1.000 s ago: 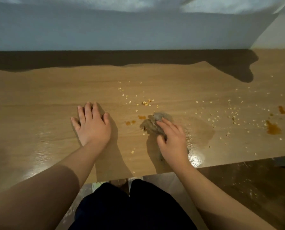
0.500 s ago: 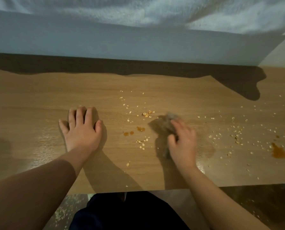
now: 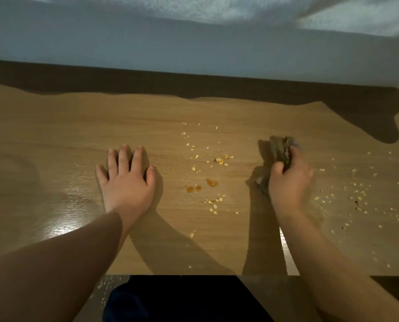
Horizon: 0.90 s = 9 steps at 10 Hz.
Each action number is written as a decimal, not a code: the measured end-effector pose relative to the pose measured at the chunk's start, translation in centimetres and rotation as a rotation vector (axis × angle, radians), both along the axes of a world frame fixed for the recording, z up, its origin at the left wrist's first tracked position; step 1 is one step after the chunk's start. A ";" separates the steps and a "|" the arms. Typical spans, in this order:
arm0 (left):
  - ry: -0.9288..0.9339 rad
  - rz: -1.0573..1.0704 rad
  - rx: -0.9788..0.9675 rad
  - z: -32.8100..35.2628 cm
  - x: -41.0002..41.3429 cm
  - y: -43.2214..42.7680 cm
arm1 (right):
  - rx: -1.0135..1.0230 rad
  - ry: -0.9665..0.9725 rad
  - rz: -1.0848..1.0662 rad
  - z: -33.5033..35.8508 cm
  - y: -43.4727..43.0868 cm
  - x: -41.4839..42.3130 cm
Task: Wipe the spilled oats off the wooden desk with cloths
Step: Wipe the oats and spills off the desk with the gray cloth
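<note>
Wooden bench (image 3: 54, 140) against a pale wall, strewn with oats and drips.

Loose oats (image 3: 222, 160) scattered mid-surface, more flakes (image 3: 356, 196) spread toward the right side. Small amber drips (image 3: 195, 188) between the two nearer clusters. Left hand (image 3: 127, 182) flat on the wood, fingers spread; right hand (image 3: 289, 180) clutching a crumpled grey cloth (image 3: 279, 151) pressed to the surface. Glossy sheen near the front left.

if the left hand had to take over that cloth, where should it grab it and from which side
Probably the far end of the cloth, the bunched grey wad sticking out past the right hand. Come from the left: that side is exposed, while the right hand's thumb and fingers wrap the near part. The left hand lies flat on the wooden desk, so it would cross over the oats.
</note>
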<state>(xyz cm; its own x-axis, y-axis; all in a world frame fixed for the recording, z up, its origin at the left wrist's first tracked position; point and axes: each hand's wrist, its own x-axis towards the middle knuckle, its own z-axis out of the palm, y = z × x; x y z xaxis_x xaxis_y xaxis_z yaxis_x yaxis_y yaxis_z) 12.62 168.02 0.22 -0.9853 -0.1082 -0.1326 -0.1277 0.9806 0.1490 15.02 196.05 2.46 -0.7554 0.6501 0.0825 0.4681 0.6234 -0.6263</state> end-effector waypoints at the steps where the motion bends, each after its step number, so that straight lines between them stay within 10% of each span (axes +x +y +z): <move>1: -0.005 0.007 -0.003 -0.1 -0.1 0.0 | 0.077 -0.073 0.053 -0.1 -0.5 -3.4; 3: 0.004 0.022 0.003 -0.2 -0.2 0.1 | 0.004 -0.077 0.741 0.3 -4.4 -0.6; 6: -0.044 0.034 -0.006 0.1 -0.3 0.2 | 0.176 -0.176 0.174 0.5 0.6 -9.6; 8: -0.071 0.039 0.002 0.3 -0.3 0.3 | 0.176 -0.042 0.898 -0.5 -5.2 -4.3; 9: -0.071 0.032 0.000 0.2 -0.4 0.2 | 0.147 0.117 0.723 0.2 -3.3 -5.5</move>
<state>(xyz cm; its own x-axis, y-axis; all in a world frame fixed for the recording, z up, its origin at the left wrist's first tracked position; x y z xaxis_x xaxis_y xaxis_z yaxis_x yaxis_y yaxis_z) 12.22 168.26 0.46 -0.9694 -0.1398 -0.2017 -0.1696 0.9757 0.1390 9.52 192.76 2.68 -0.9712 -0.0292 0.2363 -0.1547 0.8318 -0.5331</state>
